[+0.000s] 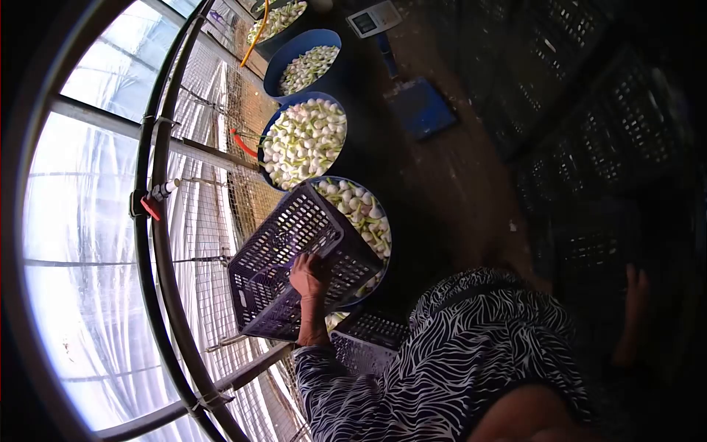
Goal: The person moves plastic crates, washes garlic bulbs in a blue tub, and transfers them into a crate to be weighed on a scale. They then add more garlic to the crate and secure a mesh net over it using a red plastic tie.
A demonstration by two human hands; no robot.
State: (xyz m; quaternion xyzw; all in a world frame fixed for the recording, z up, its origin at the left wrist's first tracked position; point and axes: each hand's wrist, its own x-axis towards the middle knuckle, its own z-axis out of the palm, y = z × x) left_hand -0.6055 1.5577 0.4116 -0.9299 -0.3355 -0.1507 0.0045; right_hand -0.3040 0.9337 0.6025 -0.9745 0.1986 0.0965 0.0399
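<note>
My left hand [311, 276] is closed round the rim of a dark purple plastic crate [283, 239] with slotted walls. The crate is tilted on its side over the near edge of a blue tub, and no load shows in it. That tub holds white, rounded bulb-like produce [361, 208] with green stalks, partly hidden by the crate. At the far right, in deep shadow, my right hand [637, 286] has its fingers stretched out, close to dark stacked crates [589, 250]. I cannot make out anything in it.
Further blue tubs of the same white produce [305, 140] stand in a row beyond. Another crate [364, 346] sits by my body. A blue platform scale [421, 108] with a display [374, 18] is on the floor. Pipes [151, 243] and wire mesh run along the left wall.
</note>
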